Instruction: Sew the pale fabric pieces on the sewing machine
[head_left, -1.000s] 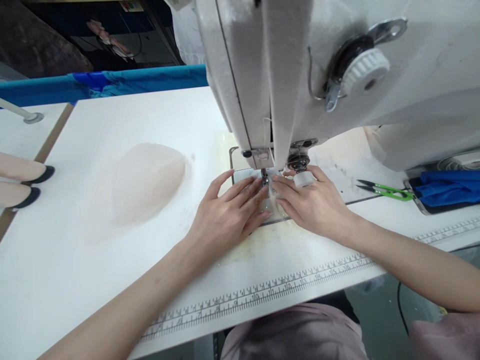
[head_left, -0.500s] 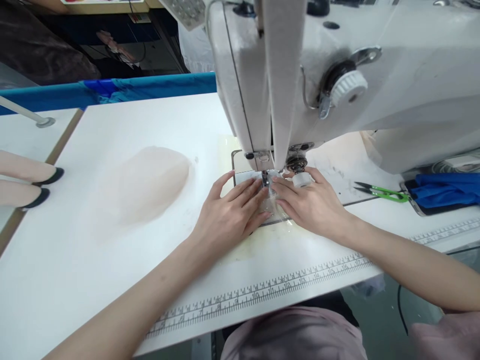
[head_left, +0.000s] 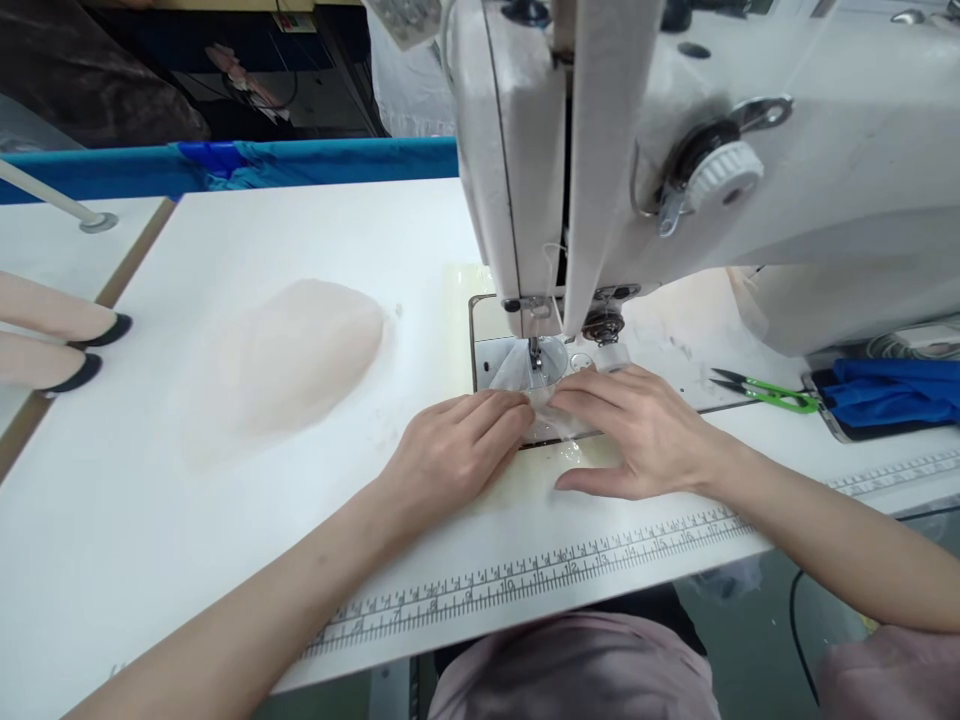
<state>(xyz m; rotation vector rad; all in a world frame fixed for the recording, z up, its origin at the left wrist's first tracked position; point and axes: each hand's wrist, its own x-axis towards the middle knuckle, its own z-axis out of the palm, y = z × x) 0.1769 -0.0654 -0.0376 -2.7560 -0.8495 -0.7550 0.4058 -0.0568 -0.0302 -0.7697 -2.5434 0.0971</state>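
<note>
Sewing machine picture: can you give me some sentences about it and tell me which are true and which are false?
1. The left hand and right hand are both near the presser foot. True.
2. The sewing machine is mostly black. False: it is mostly white.
3. The snips lie to the right of the right hand. True.
4. The snips have red handles. False: they are green.
5. The ruler marks run along the far edge of the table. False: they run along the near edge.
</note>
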